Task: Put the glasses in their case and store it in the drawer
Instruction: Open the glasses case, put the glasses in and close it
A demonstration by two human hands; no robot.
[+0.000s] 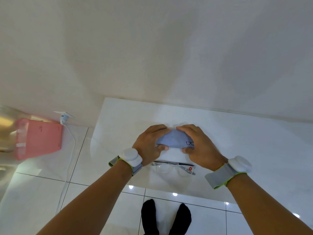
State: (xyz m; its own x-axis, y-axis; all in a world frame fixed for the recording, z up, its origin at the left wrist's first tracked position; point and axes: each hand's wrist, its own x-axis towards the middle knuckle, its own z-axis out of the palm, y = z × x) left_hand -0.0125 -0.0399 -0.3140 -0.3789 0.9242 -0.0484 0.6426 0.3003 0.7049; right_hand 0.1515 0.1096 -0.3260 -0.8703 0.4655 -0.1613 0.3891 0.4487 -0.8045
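Both hands on the case, glasses waiting right behind them

So the left hand (149, 143) and right hand (199, 146) are each clamped on one end of the blue case (174, 139), fingers curled over the far edge and thumbs pressed on the near edge. That looks to me like the grip you'd use to pry a clamshell open, since you need a hold on both halves. I can't tell if it's cracked open yet, the seam is hidden under the fingers. The case sits on the white top (254, 150), toward the wall. The glasses (172, 167) lie folded on the same top, just beside the wrists on the near side and not touching the case, handy for a quick grab once it's open. No drawer in view, so storing it is a way off.
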